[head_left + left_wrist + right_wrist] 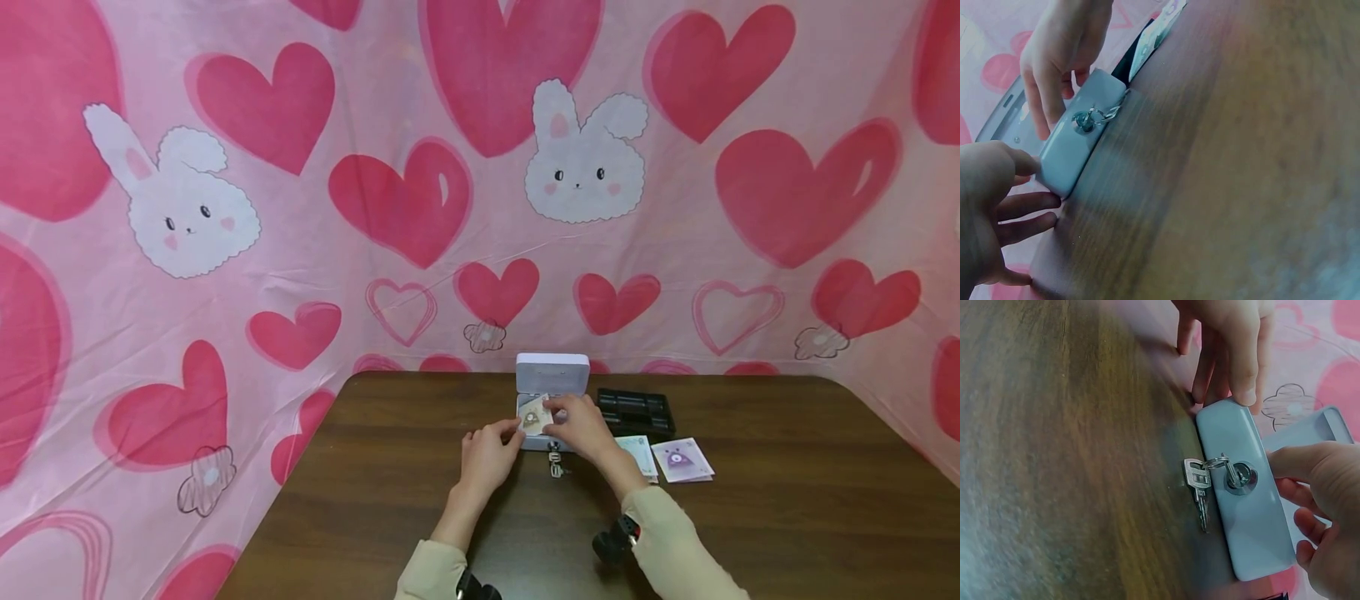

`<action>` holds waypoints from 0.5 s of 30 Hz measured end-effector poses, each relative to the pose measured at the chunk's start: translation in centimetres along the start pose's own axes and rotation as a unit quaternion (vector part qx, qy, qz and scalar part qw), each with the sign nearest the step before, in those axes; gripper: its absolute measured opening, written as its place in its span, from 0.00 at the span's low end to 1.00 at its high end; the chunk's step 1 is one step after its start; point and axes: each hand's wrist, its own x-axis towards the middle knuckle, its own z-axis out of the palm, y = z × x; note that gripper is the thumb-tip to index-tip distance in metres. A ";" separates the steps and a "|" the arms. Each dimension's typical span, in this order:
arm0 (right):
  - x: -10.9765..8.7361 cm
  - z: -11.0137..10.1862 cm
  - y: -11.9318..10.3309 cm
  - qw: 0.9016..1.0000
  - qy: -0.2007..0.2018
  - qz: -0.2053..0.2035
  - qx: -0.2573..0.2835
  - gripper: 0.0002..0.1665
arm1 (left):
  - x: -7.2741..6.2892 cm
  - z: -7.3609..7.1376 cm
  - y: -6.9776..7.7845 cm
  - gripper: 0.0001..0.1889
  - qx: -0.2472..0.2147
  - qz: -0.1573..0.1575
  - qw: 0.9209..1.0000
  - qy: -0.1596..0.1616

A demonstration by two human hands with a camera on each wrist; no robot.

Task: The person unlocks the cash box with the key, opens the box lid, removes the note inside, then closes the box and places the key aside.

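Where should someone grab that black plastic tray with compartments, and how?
Probably by the right end wall of the black plastic tray, pinching it from the right: that raised side looks free, while the open, pale grey box stands by the left end and a pale green printed paper lies near the front edge.

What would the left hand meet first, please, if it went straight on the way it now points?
The left hand would probably meet the left end of the pale box first; a fingertip appears to touch it already, though depth is unclear.
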 end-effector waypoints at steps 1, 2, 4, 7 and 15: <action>0.0 0.1 0.0 1.000 0.001 0.001 0.004 0.22 | 0.0 0.0 0.0 0.16 -0.002 -0.001 1.000 0.000; 0.0 0.1 0.1 1.000 0.002 0.003 0.009 0.22 | 0.0 0.0 0.0 0.16 -0.002 -0.001 1.000 0.000; -0.1 0.2 0.1 1.000 0.003 0.008 0.020 0.23 | 0.0 0.0 0.0 0.16 -0.003 -0.003 1.000 -0.001; -0.4 0.2 0.1 0.999 0.010 0.011 0.032 0.23 | 0.0 0.0 0.0 0.16 -0.002 -0.006 1.000 -0.003; -0.9 -0.2 0.5 0.998 0.035 0.009 0.047 0.25 | 0.0 0.0 0.0 0.15 0.003 -0.004 1.000 0.000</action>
